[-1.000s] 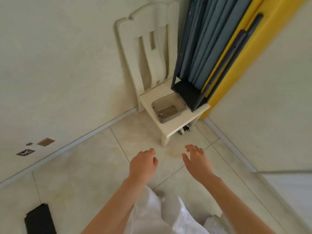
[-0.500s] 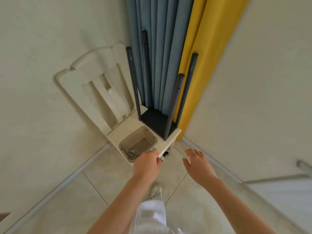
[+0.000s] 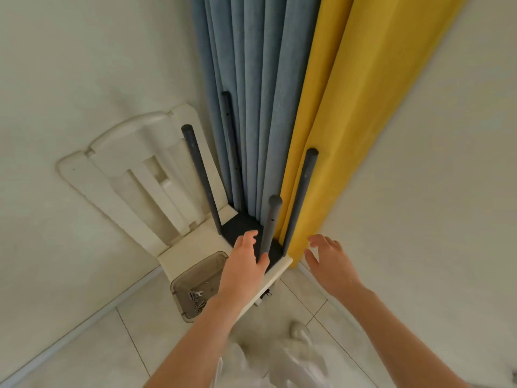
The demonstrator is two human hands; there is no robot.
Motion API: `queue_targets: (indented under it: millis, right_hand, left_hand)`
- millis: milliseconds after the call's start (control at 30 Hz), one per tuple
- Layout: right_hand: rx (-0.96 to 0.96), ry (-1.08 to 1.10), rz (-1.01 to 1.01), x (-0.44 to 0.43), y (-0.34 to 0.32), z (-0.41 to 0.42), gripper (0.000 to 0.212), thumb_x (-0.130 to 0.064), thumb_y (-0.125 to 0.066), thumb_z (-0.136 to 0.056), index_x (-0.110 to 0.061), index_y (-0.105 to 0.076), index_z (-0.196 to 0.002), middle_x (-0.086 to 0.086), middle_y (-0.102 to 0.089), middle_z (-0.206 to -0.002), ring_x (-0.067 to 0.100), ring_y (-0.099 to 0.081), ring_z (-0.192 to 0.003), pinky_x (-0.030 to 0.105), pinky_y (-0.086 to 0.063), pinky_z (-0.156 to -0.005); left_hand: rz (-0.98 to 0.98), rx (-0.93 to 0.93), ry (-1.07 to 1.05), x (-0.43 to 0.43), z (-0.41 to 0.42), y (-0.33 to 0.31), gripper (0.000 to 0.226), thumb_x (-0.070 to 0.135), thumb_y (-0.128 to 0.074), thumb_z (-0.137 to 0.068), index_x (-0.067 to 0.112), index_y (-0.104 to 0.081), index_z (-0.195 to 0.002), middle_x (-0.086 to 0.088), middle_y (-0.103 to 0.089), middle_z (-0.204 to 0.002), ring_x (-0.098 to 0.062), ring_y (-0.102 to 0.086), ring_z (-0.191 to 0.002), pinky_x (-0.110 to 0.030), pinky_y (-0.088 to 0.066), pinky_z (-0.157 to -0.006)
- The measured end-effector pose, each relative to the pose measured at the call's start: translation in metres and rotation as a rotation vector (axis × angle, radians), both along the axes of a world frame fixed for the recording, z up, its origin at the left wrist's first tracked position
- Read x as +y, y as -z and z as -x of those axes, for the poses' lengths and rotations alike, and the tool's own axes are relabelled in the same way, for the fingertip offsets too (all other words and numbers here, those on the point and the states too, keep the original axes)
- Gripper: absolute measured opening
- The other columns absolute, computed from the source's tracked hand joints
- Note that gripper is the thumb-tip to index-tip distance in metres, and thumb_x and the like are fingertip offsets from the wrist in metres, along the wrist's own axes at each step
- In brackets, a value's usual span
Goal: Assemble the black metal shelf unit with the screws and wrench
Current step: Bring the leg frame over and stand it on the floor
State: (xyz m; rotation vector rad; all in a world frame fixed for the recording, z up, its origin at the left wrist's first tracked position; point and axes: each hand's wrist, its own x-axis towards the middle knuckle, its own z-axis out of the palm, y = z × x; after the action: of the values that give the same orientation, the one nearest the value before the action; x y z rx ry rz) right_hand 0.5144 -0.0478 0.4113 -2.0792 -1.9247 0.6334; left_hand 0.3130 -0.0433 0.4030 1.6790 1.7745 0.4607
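The black metal shelf unit point(image 3: 240, 224) stands on the seat of a cream chair point(image 3: 193, 247), a flat black panel with several dark grey posts pointing up. My left hand point(image 3: 246, 261) reaches over the panel with fingers extended, its thumb touching the nearest post point(image 3: 270, 225). My right hand point(image 3: 327, 259) hovers open to the right of the unit, fingers spread, holding nothing. A clear plastic tub point(image 3: 195, 284) on the seat's front holds small screws and a small wrench point(image 3: 195, 294).
Blue curtains point(image 3: 251, 93) and a yellow curtain point(image 3: 335, 107) hang behind the chair in the room corner. White walls stand on both sides. The floor is pale tile point(image 3: 98, 354). My white-clothed legs and shoe point(image 3: 299, 331) are below.
I have stepped closer to the chair. My left hand moved from above the tub onto the shelf panel beside the nearest post. My right hand rose toward the unit's right side.
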Motion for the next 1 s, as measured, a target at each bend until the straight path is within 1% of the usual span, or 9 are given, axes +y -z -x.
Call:
queue_targets:
  millis: [200,333,400,500,633,700,767,900,1000]
  right_hand:
    - [0.017,-0.270,0.111,0.063,0.010,-0.036,0.039,-0.028,-0.051,-0.101,-0.011,-0.050,-0.136,0.006,-0.059,-0.126,0.023,-0.054,-0.117,0.031,-0.047,-0.096]
    - [0.180,-0.263,0.104,0.103,0.000,-0.047,0.042,-0.021,-0.054,-0.100,-0.007,-0.044,-0.139,0.010,-0.054,-0.124,0.016,-0.052,-0.103,0.026,-0.043,-0.083]
    - [0.244,-0.230,0.080,0.122,-0.005,-0.044,0.044,-0.022,-0.054,-0.100,-0.009,-0.042,-0.140,0.008,-0.053,-0.125,0.011,-0.047,-0.098,0.022,-0.039,-0.080]
    - [0.264,-0.223,0.070,0.142,-0.005,-0.038,0.039,-0.027,-0.056,-0.099,-0.008,-0.047,-0.133,0.008,-0.055,-0.124,0.012,-0.051,-0.095,0.021,-0.041,-0.078]
    - [0.280,-0.228,0.084,0.154,0.004,-0.035,0.038,-0.030,-0.057,-0.099,-0.007,-0.050,-0.128,0.009,-0.057,-0.121,0.015,-0.056,-0.098,0.022,-0.043,-0.079]
    - [0.332,-0.210,0.099,0.160,0.005,-0.033,0.040,-0.032,-0.058,-0.098,-0.008,-0.051,-0.129,0.009,-0.060,-0.119,0.020,-0.059,-0.102,0.026,-0.046,-0.082]
    - [0.396,-0.182,0.089,0.163,0.004,-0.031,0.040,-0.032,-0.058,-0.098,-0.012,-0.052,-0.132,0.008,-0.063,-0.112,0.021,-0.061,-0.099,0.027,-0.047,-0.081]
    - [0.429,-0.158,0.057,0.166,0.002,-0.026,0.035,-0.031,-0.058,-0.098,-0.014,-0.055,-0.128,0.000,-0.061,-0.097,0.004,-0.055,-0.077,0.011,-0.040,-0.062]
    - [0.450,-0.161,0.060,0.166,-0.001,-0.020,0.035,-0.031,-0.057,-0.099,-0.016,-0.052,-0.130,-0.005,-0.058,-0.096,0.006,-0.054,-0.081,0.006,-0.039,-0.059]
  left_hand:
    - [0.014,-0.105,-0.276,0.027,-0.041,0.008,0.046,0.025,-0.067,-0.095,0.025,-0.046,-0.135,0.008,-0.049,-0.121,0.000,-0.054,-0.083,-0.008,-0.037,-0.059]
    - [0.017,-0.222,-0.499,0.035,-0.061,0.008,0.034,0.021,-0.070,-0.093,0.028,-0.050,-0.119,0.011,-0.056,-0.109,-0.006,-0.054,-0.098,-0.008,-0.036,-0.067]
    - [0.025,-0.262,-0.572,0.039,-0.068,0.006,0.028,0.020,-0.070,-0.092,0.028,-0.051,-0.110,0.010,-0.060,-0.102,-0.008,-0.055,-0.095,-0.011,-0.036,-0.069]
    - [0.039,-0.322,-0.646,0.045,-0.073,0.004,0.024,0.017,-0.070,-0.093,0.023,-0.058,-0.113,0.007,-0.065,-0.100,-0.009,-0.058,-0.094,-0.021,-0.041,-0.081]
    - [0.095,-0.394,-0.685,0.046,-0.073,0.008,0.008,0.027,-0.067,-0.096,0.023,-0.067,-0.103,0.008,-0.068,-0.093,-0.007,-0.062,-0.088,-0.019,-0.044,-0.078]
    - [0.115,-0.444,-0.676,0.046,-0.072,0.010,0.014,0.030,-0.066,-0.096,0.018,-0.066,-0.090,0.002,-0.068,-0.083,-0.012,-0.062,-0.079,-0.020,-0.045,-0.070]
    - [0.121,-0.494,-0.661,0.047,-0.072,0.010,0.013,0.027,-0.067,-0.095,0.016,-0.067,-0.089,-0.004,-0.069,-0.086,-0.016,-0.065,-0.083,-0.021,-0.046,-0.072]
    - [0.106,-0.577,-0.649,0.050,-0.070,0.003,0.008,0.020,-0.067,-0.096,0.014,-0.066,-0.092,-0.009,-0.068,-0.091,-0.018,-0.063,-0.088,-0.024,-0.044,-0.078]
    - [0.073,-0.621,-0.692,0.055,-0.062,-0.003,0.005,0.018,-0.066,-0.096,0.013,-0.066,-0.094,-0.004,-0.066,-0.087,-0.014,-0.061,-0.085,-0.022,-0.042,-0.076]
